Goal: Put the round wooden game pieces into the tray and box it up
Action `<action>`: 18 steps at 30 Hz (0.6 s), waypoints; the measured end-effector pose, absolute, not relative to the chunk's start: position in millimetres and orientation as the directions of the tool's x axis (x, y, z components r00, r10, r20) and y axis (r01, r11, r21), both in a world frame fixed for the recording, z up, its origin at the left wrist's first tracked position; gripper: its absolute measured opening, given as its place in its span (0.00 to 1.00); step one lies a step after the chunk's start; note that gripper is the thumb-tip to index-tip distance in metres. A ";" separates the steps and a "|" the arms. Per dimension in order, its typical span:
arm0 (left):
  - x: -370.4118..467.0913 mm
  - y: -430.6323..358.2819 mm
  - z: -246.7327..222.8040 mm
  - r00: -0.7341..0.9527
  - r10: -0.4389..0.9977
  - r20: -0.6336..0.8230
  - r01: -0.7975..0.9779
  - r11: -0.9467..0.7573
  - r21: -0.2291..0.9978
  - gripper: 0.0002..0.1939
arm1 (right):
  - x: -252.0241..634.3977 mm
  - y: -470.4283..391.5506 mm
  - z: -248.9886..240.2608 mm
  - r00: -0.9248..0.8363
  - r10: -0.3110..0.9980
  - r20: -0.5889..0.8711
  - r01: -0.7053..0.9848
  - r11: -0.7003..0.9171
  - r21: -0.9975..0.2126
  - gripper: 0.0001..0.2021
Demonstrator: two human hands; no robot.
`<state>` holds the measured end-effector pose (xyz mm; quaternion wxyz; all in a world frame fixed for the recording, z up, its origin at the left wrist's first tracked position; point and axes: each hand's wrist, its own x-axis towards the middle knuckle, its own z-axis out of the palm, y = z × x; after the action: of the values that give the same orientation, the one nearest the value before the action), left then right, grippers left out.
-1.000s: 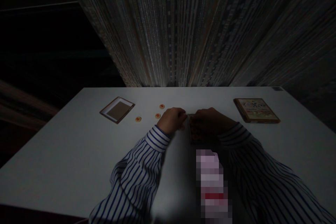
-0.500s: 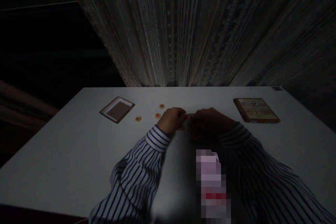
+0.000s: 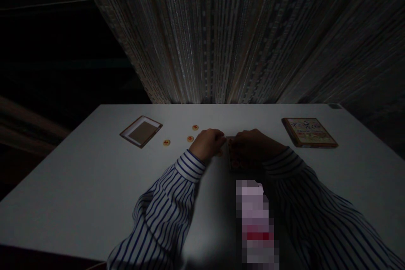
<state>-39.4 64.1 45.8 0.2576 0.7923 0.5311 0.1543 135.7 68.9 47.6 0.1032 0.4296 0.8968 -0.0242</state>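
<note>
Left hand (image 3: pixel 206 145): fingers curled, thumb and index narrow, tips at the far left corner of a shallow tray (image 3: pixel 228 156); can't tell if they grip anything. Right hand (image 3: pixel 257 145) is over the same tray, covering much of it; its fingers are curled down, too dark to tell if they hold a piece. Tray sits on the white table (image 3: pixel 79 190) between the hands, dark round pieces (image 3: pixel 236 163) inside. 3 round discs (image 3: pixel 190 139) lie loose left of the left hand, 1 more (image 3: pixel 220 153) partly hidden under it. Shallow box half (image 3: pixel 144 133) far left, printed box (image 3: pixel 311 133) right.
</note>
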 end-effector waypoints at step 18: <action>-39.5 64.1 45.2 0.397 0.917 -0.029 0.766 -0.314 0.561 0.12 | 134.8 69.9 47.0 -0.591 0.776 -0.219 0.786 0.615 0.059 0.13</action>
<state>-39.5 64.1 45.2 0.2530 0.7967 0.5282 0.1494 134.8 69.9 47.0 0.1122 0.4382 0.8916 -0.0218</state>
